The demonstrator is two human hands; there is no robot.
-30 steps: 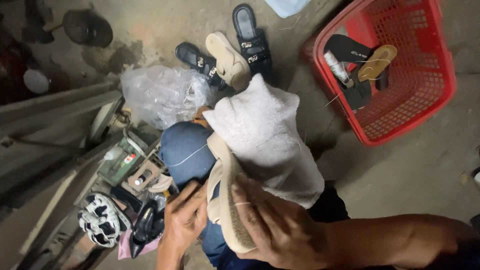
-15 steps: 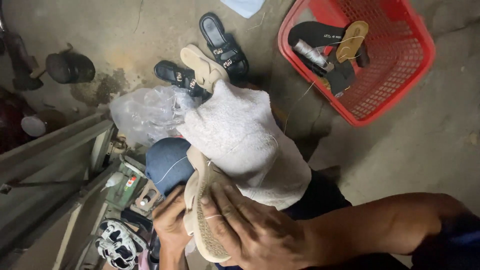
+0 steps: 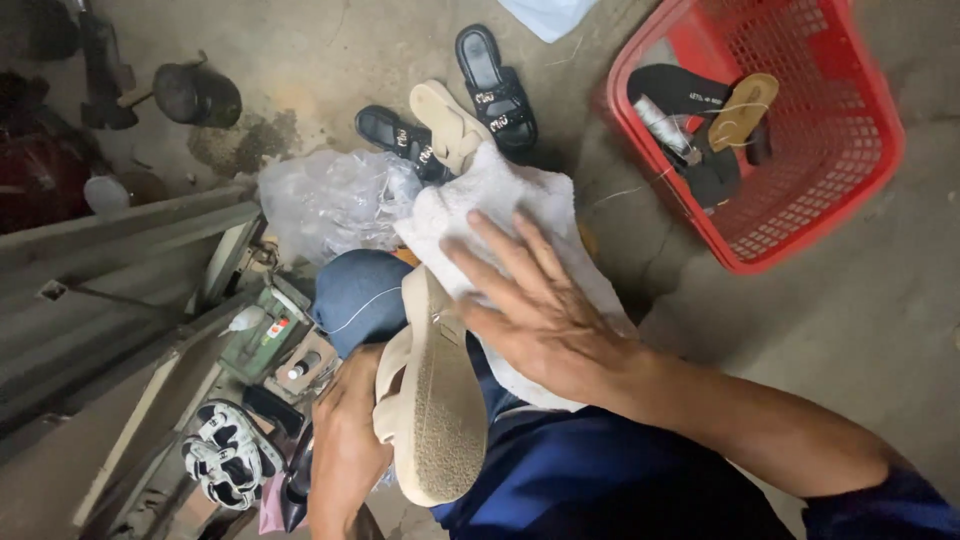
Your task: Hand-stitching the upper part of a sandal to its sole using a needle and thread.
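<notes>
I log my left hand (image 3: 345,445) clamped around the strap side of a beige sandal (image 3: 432,400), sole turned up, resting over my knee. My right hand (image 3: 535,305) lies flat, fingers spread, on a white cloth (image 3: 500,200) draped across my lap. Thumb of the left hand hidden behind the sandal; my right sleeve is cut off at the frame edge. Thread at the sandal barely visible. Bare concrete floor (image 3: 330,60): red basket (image 3: 850,120) with soles, black sandals (image 3: 495,85), crumpled clear plastic (image 3: 325,200).
</notes>
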